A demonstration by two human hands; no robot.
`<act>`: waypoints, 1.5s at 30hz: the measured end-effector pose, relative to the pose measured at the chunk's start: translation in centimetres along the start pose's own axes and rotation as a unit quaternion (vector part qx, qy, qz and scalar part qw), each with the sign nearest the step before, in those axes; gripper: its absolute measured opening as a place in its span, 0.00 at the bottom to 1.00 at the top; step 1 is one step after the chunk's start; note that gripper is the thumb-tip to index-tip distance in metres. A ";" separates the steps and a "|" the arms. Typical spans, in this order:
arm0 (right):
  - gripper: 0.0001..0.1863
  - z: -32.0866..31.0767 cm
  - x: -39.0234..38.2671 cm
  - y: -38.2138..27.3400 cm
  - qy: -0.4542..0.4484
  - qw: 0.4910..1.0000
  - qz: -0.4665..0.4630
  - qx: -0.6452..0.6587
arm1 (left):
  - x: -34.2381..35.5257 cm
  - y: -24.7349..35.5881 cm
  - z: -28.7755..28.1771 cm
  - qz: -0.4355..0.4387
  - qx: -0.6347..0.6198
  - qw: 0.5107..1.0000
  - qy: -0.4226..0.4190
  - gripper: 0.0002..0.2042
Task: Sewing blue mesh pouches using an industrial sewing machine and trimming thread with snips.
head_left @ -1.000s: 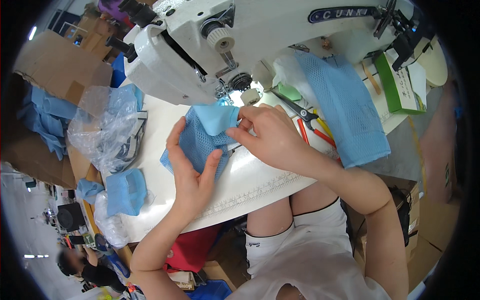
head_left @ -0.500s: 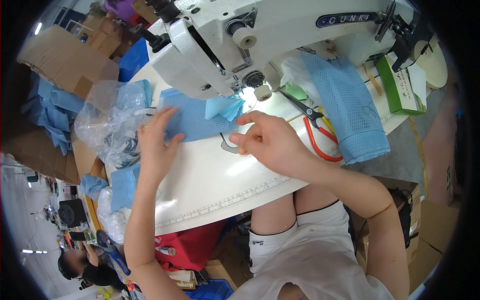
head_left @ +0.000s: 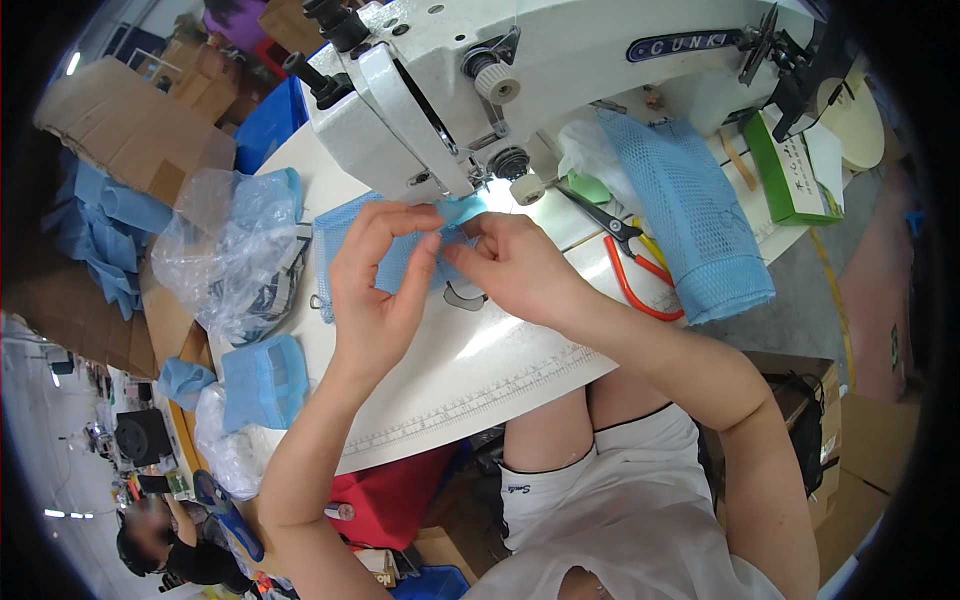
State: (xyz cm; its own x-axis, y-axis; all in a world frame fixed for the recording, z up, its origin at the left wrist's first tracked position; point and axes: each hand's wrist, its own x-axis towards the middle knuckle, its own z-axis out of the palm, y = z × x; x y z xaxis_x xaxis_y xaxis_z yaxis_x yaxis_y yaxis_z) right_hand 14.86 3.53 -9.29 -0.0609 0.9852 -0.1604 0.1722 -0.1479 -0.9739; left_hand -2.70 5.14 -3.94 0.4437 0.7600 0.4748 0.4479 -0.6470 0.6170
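Under the lit needle area of a white sewing machine [head_left: 390, 120] lies blue mesh fabric [head_left: 340, 245], with a small brighter blue piece [head_left: 460, 208] on it. My left hand [head_left: 380, 280] is at the fabric's left part, fingers curved toward the bright piece with fingertips at its edge; whether they grip it is unclear. My right hand [head_left: 510, 270] is closed at the bright piece's right side, thumb and fingers pinched on the fabric. Right of it lie orange-handled scissors [head_left: 640, 275].
A rolled blue mesh piece [head_left: 700, 230] and green box [head_left: 780, 175] are at right. Crumpled plastic bag [head_left: 220, 250], folded blue pieces [head_left: 262, 385] and cardboard box [head_left: 120, 120] with blue fabric are at left. A person [head_left: 180, 550] works in the lower-left background.
Half a second ago my hands were further apart. My left hand has since moved right and up to the bright piece, and my right hand has closed at the fabric.
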 end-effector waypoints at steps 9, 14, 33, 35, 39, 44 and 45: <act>0.10 -0.2 -1.2 0.1 -0.087 0.958 0.128 0.240 | 0.2 -0.5 1.1 -0.064 0.007 0.998 -0.013 0.10; 0.07 -1.2 -5.7 1.8 0.002 0.880 -0.324 -0.348 | -0.3 -0.9 1.1 -0.050 0.022 0.998 -0.018 0.16; 0.16 -3.1 -5.5 3.9 0.008 0.819 -0.461 -0.343 | -2.3 -3.4 3.7 0.058 -0.003 0.994 -0.094 0.11; 0.15 -3.1 -5.6 3.8 0.049 0.814 -0.461 -0.350 | -2.3 -3.6 3.6 0.050 -0.029 0.996 -0.073 0.11; 0.09 -2.7 -5.2 3.0 0.041 0.854 -0.381 -0.351 | -1.8 -3.3 3.5 0.007 -0.020 0.997 -0.078 0.17; 0.10 -3.4 -4.8 3.3 0.057 0.843 -0.399 -0.357 | -0.6 -1.0 3.2 -0.151 -0.083 0.982 -0.077 0.18; 0.10 -3.4 -4.8 3.3 0.073 0.834 -0.417 -0.354 | -0.4 -0.6 2.9 -0.136 -0.029 0.985 -0.103 0.17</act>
State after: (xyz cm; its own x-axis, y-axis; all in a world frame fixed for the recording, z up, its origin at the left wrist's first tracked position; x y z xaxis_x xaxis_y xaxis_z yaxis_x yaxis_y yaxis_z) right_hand 19.03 -1.44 -11.20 -0.3380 0.7272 0.5974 0.6701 0.6317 -0.3898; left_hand -0.91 5.06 -6.29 0.4639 0.8723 0.1543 0.5297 -0.4127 0.7410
